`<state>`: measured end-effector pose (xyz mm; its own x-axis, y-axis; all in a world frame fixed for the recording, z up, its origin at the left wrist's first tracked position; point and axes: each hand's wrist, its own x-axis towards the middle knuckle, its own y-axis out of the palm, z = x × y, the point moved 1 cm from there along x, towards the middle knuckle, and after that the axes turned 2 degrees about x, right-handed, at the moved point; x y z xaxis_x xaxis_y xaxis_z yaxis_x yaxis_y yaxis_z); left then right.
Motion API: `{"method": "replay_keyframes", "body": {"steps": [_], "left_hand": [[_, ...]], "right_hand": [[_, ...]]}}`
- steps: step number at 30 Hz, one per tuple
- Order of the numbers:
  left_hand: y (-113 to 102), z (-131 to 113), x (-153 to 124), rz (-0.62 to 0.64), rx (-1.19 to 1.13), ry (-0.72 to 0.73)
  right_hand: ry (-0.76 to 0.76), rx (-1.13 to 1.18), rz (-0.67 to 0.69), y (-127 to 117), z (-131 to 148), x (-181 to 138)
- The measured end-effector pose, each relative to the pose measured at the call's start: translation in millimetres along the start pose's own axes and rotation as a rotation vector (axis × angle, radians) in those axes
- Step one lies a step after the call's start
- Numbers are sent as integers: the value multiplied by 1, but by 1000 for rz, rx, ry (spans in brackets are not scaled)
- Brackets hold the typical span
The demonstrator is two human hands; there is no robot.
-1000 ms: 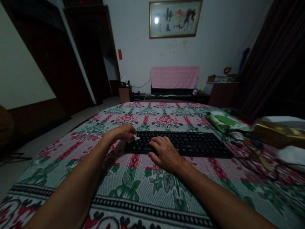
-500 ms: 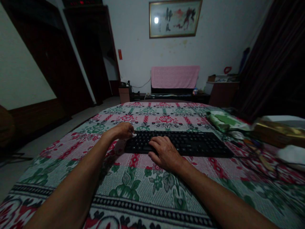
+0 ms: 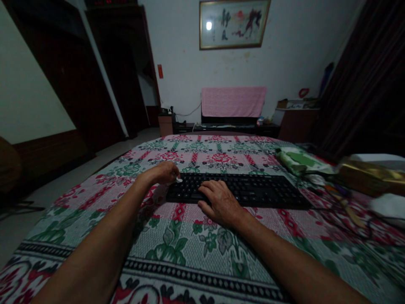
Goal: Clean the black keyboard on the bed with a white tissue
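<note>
A black keyboard (image 3: 262, 191) lies flat on the flowered tablecloth (image 3: 196, 236). At its left end, my left hand (image 3: 164, 172) is closed in a pinch on a small white wad (image 3: 179, 180), which looks like tissue. The wad is at the keys in the upper left corner; whether it presses on them I cannot tell. My right hand (image 3: 220, 202) rests over the front edge of the keyboard, left of its middle. Its fingers are stretched out on the keys, with the thumb apart and nothing held.
To the right lie a green and white tissue pack (image 3: 300, 160), a gold box (image 3: 368, 175), a crumpled white item (image 3: 387, 206) and tangled black cables (image 3: 363, 232). Beyond the table, a pink cloth (image 3: 233, 101) hangs over a dark screen on a low cabinet.
The whole view has shifted very slightly. My left hand with the white wad stays at the keyboard's upper left corner, and my right hand keeps its place.
</note>
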<state>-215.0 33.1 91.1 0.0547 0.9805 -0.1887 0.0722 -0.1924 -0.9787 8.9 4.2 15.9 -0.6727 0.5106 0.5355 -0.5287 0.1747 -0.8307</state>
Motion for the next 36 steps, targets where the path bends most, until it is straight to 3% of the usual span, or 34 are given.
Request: {"method": "replay_keyframes", "body": {"steps": [7,13,21,28,32,36], "left_hand": [[9,-8,6,-26,-18,161],[5,0,3,35,49,115],[7,-3,5,69,-59,166],[-1,5,-1,37,53,82],[1,-1,-1,36,-78,134],[7,-9,1,109,-52,161]], "right_hand": [[-5,-3,9,-1,0,0],[-2,-7,7,0,0,0],[-1,-7,10,-1,1,0],[-3,-8,16,-2,2,1],[0,-9,14,-2,2,1],[0,-9,13,0,1,0]]}}
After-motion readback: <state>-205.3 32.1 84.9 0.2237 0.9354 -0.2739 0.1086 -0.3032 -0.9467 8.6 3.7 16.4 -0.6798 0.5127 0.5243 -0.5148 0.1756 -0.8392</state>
